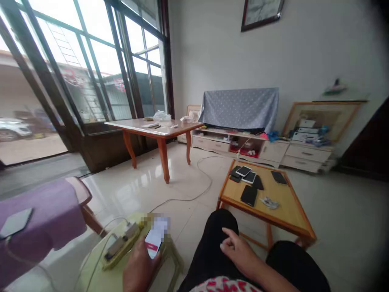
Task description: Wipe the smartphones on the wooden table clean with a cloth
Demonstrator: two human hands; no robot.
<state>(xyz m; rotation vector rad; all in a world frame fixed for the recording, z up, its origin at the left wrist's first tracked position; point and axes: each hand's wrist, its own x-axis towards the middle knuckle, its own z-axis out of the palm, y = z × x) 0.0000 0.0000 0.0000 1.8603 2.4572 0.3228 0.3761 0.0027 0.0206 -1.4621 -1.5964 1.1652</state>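
My left hand (139,261) is closed around a smartphone (152,240), held upright above a pale green stool (103,243). The phone's screen is lit, with a red bar low on it, and its top part is blurred out. On the stool, beside that hand, lies a yellowish power strip (121,246) with chargers plugged in and cables running off. Over my dark-trousered lap hovers my right hand (238,248), holding nothing. Its index finger stretches forward while the other fingers curl loosely.
Ahead to the right, a low wooden table (273,194) carries several dark phones or tablets and a crumpled wrapper (269,202). A purple-covered seat (42,207) at left holds a tablet (16,222). A cable (194,198) crosses the floor towards a larger table (164,132).
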